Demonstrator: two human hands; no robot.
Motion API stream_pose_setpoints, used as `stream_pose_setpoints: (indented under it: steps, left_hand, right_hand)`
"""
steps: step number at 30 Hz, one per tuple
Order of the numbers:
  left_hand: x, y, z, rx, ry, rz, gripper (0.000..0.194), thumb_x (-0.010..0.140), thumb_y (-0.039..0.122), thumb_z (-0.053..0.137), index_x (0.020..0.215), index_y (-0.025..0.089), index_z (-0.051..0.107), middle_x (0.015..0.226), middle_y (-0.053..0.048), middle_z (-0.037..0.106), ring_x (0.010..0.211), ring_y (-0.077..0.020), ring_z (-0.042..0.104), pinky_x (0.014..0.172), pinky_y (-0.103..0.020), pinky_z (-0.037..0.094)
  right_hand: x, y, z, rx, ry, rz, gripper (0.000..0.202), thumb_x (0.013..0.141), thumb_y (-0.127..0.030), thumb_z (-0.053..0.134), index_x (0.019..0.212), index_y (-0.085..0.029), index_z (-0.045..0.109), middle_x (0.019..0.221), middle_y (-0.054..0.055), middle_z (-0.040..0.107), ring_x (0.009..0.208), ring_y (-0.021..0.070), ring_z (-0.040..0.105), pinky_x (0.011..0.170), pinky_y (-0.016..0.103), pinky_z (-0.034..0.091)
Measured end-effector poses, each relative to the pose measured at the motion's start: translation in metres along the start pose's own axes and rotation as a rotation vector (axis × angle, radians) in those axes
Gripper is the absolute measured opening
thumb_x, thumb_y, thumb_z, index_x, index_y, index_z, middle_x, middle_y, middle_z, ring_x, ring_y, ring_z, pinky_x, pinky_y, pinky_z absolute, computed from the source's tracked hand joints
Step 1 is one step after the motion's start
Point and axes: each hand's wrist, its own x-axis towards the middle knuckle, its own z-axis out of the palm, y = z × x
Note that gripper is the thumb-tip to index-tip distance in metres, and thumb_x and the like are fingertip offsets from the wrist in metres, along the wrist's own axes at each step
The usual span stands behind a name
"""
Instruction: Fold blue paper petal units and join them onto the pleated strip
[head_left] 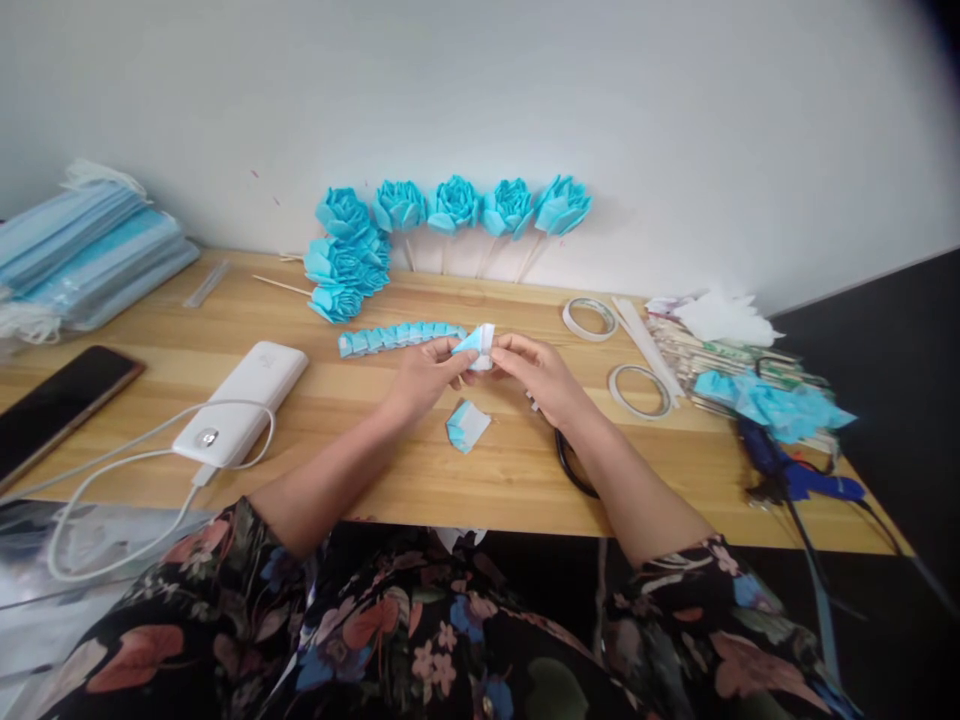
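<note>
My left hand [427, 380] and my right hand [541, 380] meet over the middle of the table. Both pinch a small folded blue-and-white petal piece [477, 342], thumbs toward me, its pointed tip up. Part of the piece is hidden behind the fingers. Just beyond my left hand runs a row of overlapping folded blue petals [397, 338]. A single loose petal [468, 427] lies on the wood, nearer to me. Under my right wrist a black loop [571, 465], like a scissors handle, is partly covered.
Several blue flowers on sticks [454, 205] lean against the wall, others lie piled [341, 262]. Masks [97, 250], a phone [64, 405] and a cabled power bank [240, 400] are left. Tape rolls [589, 320], blue scraps [776, 400] and a blue glue gun [814, 480] are right.
</note>
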Motion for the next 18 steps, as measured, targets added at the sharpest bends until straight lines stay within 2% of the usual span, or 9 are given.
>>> stream_pose_setpoints:
  steps: [5, 12, 18]
  left_hand:
    - [0.000, -0.001, 0.000, 0.010, 0.015, 0.004, 0.018, 0.076, 0.031, 0.071, 0.073, 0.013, 0.066, 0.063, -0.001, 0.066, 0.058, -0.0099, 0.058, 0.055, -0.022, 0.043]
    - [-0.002, -0.001, 0.001, 0.019, -0.010, 0.016, 0.026, 0.073, 0.038, 0.076, 0.071, 0.014, 0.066, 0.064, -0.001, 0.066, 0.058, -0.0093, 0.057, 0.055, -0.022, 0.043]
    - [-0.001, -0.001, 0.001, 0.039, -0.016, 0.011, 0.027, 0.072, 0.041, 0.076, 0.071, 0.014, 0.069, 0.064, -0.002, 0.067, 0.057, -0.0096, 0.057, 0.054, -0.022, 0.043]
  right_hand:
    - [0.001, 0.003, 0.001, -0.017, -0.029, -0.002, 0.022, 0.079, -0.041, 0.073, 0.087, -0.021, 0.068, 0.087, 0.001, 0.070, 0.081, 0.0148, 0.062, 0.078, 0.030, 0.048]
    - [0.002, 0.011, 0.002, -0.075, 0.065, -0.043, 0.023, 0.080, -0.039, 0.070, 0.074, -0.019, 0.060, 0.072, -0.002, 0.062, 0.069, 0.0122, 0.056, 0.070, 0.028, 0.044]
    - [0.003, 0.012, 0.003, -0.118, 0.077, -0.046, 0.023, 0.080, -0.039, 0.068, 0.074, -0.019, 0.059, 0.071, -0.003, 0.060, 0.067, 0.0115, 0.053, 0.066, 0.027, 0.041]
